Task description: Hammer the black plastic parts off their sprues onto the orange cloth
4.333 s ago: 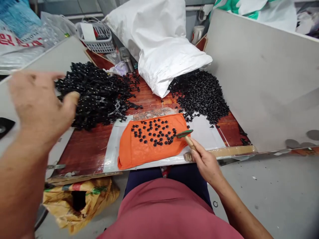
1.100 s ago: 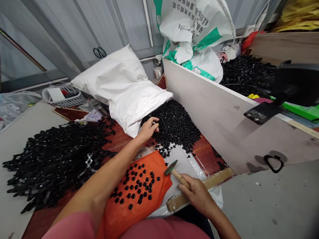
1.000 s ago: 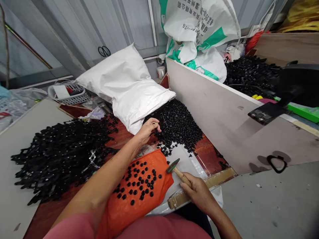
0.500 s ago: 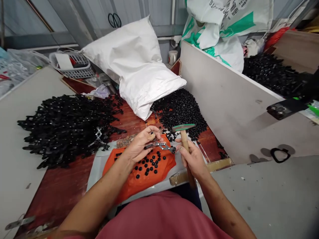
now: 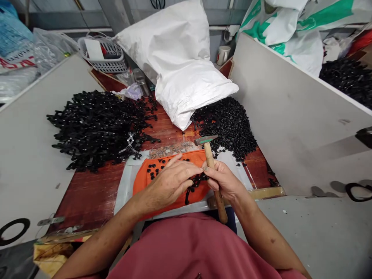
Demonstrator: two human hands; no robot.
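Note:
My right hand [image 5: 225,180] is wrapped around the wooden handle of a hammer [image 5: 209,155], its green-marked steel head up. Its thumb and fingers also hold the end of a black jointed linkage [image 5: 190,190], which hangs down to the left. Over the linkage reaches my left hand [image 5: 171,178], fingers stretched out and thumb apart from the index finger. The index fingertip meets my right thumb; whether a small part sits between them is hidden. Below lies an orange cloth [image 5: 142,190] with several small black round caps [image 5: 152,170] on it.
A pile of black linkages [image 5: 95,128] lies at left, a heap of small black parts [image 5: 232,124] at right. Behind them leans a large white sack [image 5: 186,66]. Grey boards [image 5: 279,97] flank the red-brown tabletop [image 5: 90,190]. A basket [image 5: 107,64] and mug [image 5: 223,55] stand behind.
My left hand has turned palm down and moved right to meet my right hand. The linkage, stretched between both hands before, now hangs from the right. The camera view has shifted.

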